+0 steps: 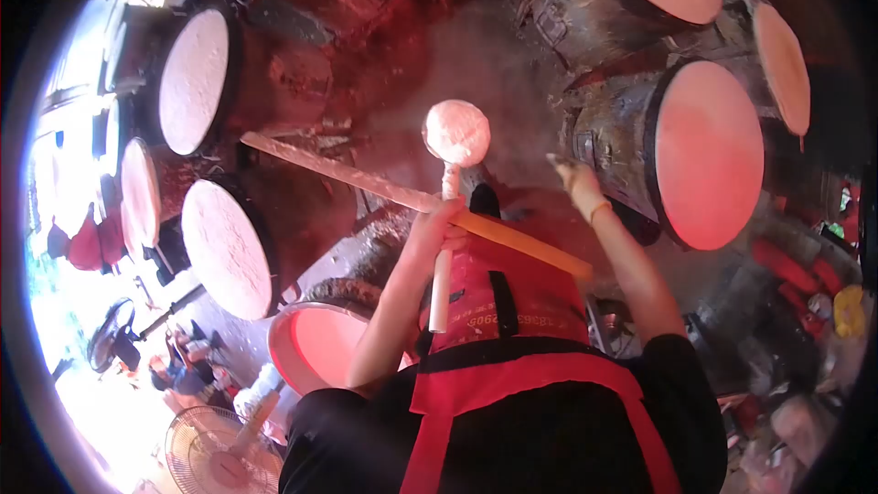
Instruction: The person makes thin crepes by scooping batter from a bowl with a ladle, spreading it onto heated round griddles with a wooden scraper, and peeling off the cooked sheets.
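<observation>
My left hand is closed around a ladle and a long wooden stick, which cross in front of my red apron. The ladle has a round, pale bowl and a light-coloured straight handle. The stick slants from the upper left down to a yellower end at the right. Out to the right, my right hand holds nothing, its fingers stretched forward. A thin band circles that wrist. Nearest to it stands a dark, stained vat with a wide, pale round top.
Several similar vats with pale round tops, such as one at left, surround me. A wide basin lies beside my left arm. A fan stands at lower left. Red and yellow items are at far right. Haze hangs over the middle.
</observation>
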Tool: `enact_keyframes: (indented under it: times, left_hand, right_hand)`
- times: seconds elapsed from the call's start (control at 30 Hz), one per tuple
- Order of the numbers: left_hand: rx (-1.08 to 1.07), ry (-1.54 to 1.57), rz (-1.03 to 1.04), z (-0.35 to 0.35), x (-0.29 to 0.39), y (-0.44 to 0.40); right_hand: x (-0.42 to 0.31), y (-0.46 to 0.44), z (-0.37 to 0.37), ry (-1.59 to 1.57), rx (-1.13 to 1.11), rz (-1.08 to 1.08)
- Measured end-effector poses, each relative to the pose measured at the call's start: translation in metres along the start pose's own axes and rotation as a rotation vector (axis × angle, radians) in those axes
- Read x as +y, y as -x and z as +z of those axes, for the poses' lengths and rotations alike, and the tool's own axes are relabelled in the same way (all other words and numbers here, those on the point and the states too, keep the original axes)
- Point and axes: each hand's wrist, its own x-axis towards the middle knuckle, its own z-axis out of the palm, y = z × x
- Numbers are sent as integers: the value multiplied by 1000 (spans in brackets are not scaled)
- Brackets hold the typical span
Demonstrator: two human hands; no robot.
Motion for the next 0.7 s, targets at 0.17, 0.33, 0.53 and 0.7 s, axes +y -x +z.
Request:
enact_keyframes:
  times: [0.17, 0.33, 0.53, 0.7]
  left_hand:
    - [98, 124, -44, -1, 5, -5]
    - [131, 247, -32, 12, 20, 7]
    - [118, 297, -33, 17, 35, 14]
    - [118, 292, -33, 21, 40, 20]
  right_hand:
    - [147, -118, -24, 454, 309, 61]
    - [191, -164, -37, 446, 309, 89]
    - [213, -160, -54, 182, 203, 292]
    - [195, -139, -62, 13, 155, 452]
